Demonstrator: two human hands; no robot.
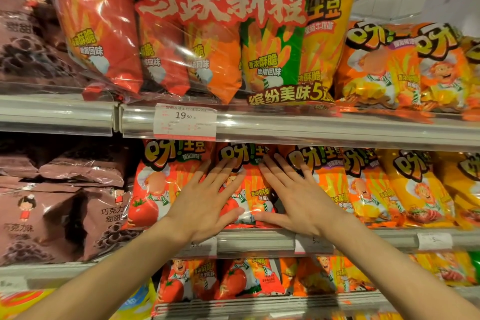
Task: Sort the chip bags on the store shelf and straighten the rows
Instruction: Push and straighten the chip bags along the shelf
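On the middle shelf stands a row of upright chip bags. My left hand (207, 197) and my right hand (293, 195) both lie flat, fingers straight and spread, against the front of a red-orange chip bag (249, 187) in the row's middle. To its left stands a red tomato-flavour bag (153, 187). To its right come orange bags (335, 184) and then yellow bags (420, 189). My thumbs point toward each other near the bag's bottom edge.
A large clear multipack of chip bags (213, 41) fills the top shelf, with orange bags (389, 67) to its right. Brown chocolate snack bags (59, 205) sit at the left. A price tag (185, 121) hangs on the upper shelf rail (337, 130). More chip bags (233, 280) stand below.
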